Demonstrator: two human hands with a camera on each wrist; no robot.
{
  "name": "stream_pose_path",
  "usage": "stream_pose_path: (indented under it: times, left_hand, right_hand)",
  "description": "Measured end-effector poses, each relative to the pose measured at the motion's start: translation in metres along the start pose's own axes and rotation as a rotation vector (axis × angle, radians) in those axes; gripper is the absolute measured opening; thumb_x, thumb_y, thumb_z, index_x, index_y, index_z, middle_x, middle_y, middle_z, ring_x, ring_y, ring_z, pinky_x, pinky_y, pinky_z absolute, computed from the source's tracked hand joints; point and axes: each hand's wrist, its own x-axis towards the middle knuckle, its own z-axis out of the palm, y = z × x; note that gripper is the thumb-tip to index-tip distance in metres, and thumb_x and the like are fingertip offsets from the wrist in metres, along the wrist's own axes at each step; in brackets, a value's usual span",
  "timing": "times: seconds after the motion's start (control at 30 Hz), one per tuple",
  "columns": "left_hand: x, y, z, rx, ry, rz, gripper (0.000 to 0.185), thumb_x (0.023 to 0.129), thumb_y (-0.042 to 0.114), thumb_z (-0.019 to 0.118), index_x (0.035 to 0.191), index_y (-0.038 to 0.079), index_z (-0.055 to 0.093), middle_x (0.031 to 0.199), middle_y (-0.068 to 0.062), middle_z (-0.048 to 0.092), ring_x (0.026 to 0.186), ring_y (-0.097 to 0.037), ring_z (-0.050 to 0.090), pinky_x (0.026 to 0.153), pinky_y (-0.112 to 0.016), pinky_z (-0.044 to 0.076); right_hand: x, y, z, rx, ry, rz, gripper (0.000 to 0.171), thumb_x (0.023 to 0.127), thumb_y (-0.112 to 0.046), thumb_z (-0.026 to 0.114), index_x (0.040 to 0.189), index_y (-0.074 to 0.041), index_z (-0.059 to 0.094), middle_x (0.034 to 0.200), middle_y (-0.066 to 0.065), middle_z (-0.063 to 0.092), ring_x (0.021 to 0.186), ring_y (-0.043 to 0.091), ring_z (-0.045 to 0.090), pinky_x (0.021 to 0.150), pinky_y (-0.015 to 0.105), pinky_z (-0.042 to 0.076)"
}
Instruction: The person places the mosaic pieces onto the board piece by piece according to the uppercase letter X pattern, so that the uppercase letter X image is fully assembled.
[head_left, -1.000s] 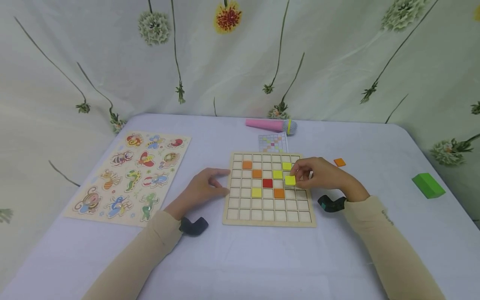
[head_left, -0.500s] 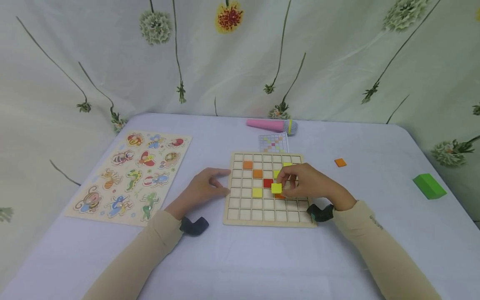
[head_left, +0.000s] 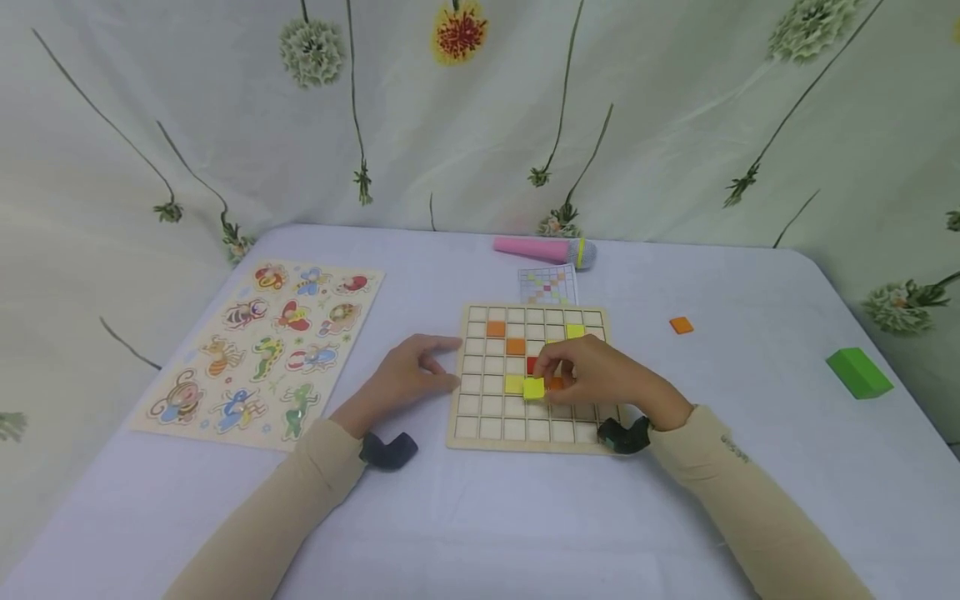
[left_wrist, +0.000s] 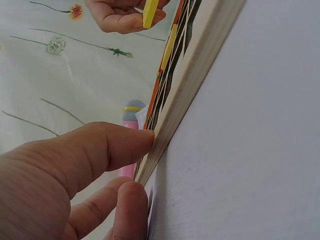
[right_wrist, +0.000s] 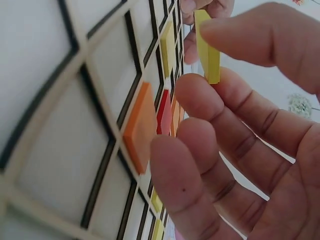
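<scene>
The yellow square tile (head_left: 534,388) hangs at frame centre, just above the wooden grid board (head_left: 480,433), beside a seated yellow tile (head_left: 514,384). Being square, it has no long axis; its face tilts toward me. My right hand (head_left: 592,375) pinches it between thumb and fingertips. My left hand (head_left: 408,375) rests relaxed, thumb and fingertip touching the board's left edge.

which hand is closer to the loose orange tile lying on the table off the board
Right. The right hand is over the board, holding a yellow tile, left of the orange tile. The left hand is farther, at the board's left edge.
</scene>
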Motion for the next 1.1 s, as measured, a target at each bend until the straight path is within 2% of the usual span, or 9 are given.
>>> stream_pose_path:
  times: [0.27,0.43,0.7,1.1]
  left_hand:
    - [0.000,-0.001,0.000,-0.010,-0.005,-0.005,0.062,0.094,0.019,0.082,0.153,0.014,0.062,0.113,-0.010,0.065,0.100,-0.025,0.060,0.084,-0.036,0.047]
    - [0.000,-0.003,0.000,-0.007,-0.004,-0.012,0.062,0.094,0.020,0.083,0.152,0.016,0.062,0.112,-0.009,0.066,0.100,-0.025,0.060,0.084,-0.037,0.047]
    - [0.002,-0.003,0.000,-0.008,-0.011,-0.019,0.061,0.095,0.022,0.082,0.153,0.018,0.063,0.117,-0.009,0.065,0.102,-0.026,0.061,0.087,-0.038,0.048]
    - [0.000,0.000,-0.001,-0.015,-0.018,-0.028,0.062,0.095,0.023,0.082,0.153,0.019,0.062,0.118,-0.009,0.065,0.102,-0.026,0.061,0.087,-0.039,0.049]
  right_hand:
    - [0.009,-0.014,0.007,-0.009,-0.048,-0.055,0.015,0.087,-0.002,0.080,0.099,-0.009,0.073,0.085,-0.004,0.066,0.067,0.009,0.053,0.067,0.026,0.047]
    - [0.017,-0.021,0.014,-0.070,-0.049,-0.068,0.015,0.087,-0.003,0.081,0.097,-0.010,0.073,0.084,-0.004,0.065,0.068,0.007,0.050,0.069,0.026,0.045]
    - [0.025,-0.033,0.024,-0.126,-0.060,-0.041,0.016,0.086,-0.007,0.085,0.097,-0.011,0.075,0.084,-0.006,0.064,0.076,0.007,0.054,0.071,0.026,0.048]
    - [0.038,-0.042,0.032,-0.203,-0.060,0.051,0.015,0.086,-0.008,0.085,0.098,-0.013,0.077,0.078,-0.005,0.058,0.074,0.010,0.052,0.066,0.026,0.042]
